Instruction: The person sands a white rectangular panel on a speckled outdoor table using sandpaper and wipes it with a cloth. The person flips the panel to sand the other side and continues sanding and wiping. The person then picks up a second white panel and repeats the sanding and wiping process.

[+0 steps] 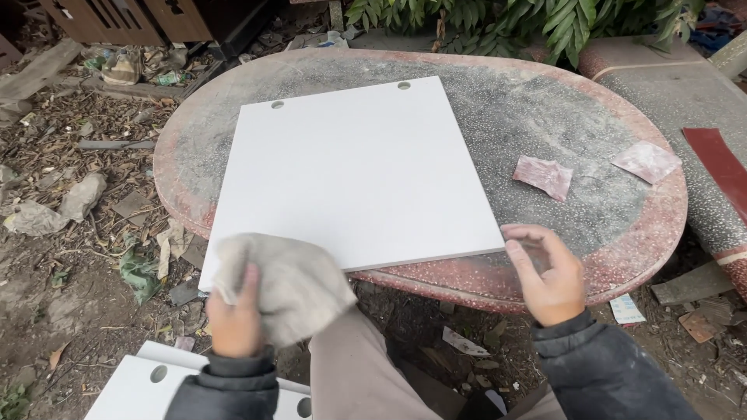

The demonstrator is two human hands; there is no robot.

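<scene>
From the head camera, I look down at my two hands and a round stone table (622, 233). The table is speckled grey with a red rim, and it is dusty.

A big white board (358, 175) lies flat on the table. It has two small round holes near its far edge. Its near corner on my left sticks out past the table rim.

My left hand (233, 323) is bunched around a grey cloth (292, 284). The fingers are curled tight on it, and the cloth sits on the near left corner of the board.

My right hand (548, 276) is loosely curled, with its fingers bent and a bit apart. It holds nothing I can see. Its fingertips are just beside the near right corner of the board, at the table rim.

The top of the board looks clean and white all over. I think the wiping is mostly done there, with the cloth at the last corner. I cannot see the board's edges or underside well.

Two pinkish bits of sandpaper (543, 176) lie on the table, well apart from the board. Another white board with holes (148, 381) lies on the ground by my left arm, and I think that one is left to do.
</scene>
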